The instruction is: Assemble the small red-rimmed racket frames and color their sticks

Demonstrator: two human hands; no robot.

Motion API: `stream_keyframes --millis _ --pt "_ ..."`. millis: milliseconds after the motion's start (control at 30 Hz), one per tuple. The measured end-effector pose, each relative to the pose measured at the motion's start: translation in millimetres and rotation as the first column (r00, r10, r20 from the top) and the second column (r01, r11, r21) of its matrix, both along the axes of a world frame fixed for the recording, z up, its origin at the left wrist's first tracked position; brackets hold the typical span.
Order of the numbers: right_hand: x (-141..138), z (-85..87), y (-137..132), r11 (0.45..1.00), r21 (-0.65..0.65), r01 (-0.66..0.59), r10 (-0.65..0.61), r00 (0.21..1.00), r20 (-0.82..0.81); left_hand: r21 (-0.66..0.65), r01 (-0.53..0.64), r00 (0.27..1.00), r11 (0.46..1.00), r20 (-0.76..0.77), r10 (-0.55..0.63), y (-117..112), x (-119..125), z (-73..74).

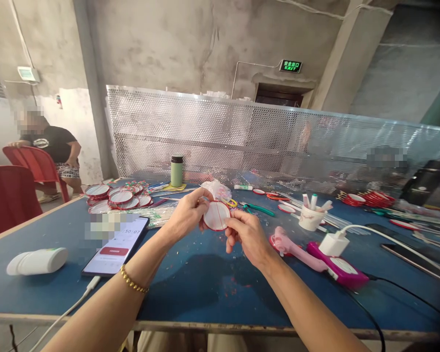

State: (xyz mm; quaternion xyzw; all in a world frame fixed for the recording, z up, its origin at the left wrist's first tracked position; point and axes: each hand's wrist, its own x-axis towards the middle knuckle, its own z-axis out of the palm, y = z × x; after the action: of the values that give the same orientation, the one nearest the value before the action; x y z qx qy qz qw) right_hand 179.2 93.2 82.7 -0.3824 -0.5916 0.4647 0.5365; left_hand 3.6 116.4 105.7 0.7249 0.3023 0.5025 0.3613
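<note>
Disc (214, 216) rimmed red: my left hand (186, 211) and right hand (250, 237) pinch its left and right edges, fingers (235, 224) closed, probably keeping its face clear.

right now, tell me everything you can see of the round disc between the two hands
The round disc is thin, with a pale white face, a red rim and a fine dark line running across it, near upright. Its material is unclear. It is held above the blue table, face toward the camera, the left hand gripping its left edge, the right hand its right.
</note>
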Motion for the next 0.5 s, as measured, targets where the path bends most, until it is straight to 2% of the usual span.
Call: stream_keyframes --millis 500 --pt "-0.1 -1.1 1.1 1.000 -0.019 -0.007 0.007 1.000 -0.013 0.022 -0.006 1.000 1.000 0.001 0.006 2.8 -1.2 -2.2"
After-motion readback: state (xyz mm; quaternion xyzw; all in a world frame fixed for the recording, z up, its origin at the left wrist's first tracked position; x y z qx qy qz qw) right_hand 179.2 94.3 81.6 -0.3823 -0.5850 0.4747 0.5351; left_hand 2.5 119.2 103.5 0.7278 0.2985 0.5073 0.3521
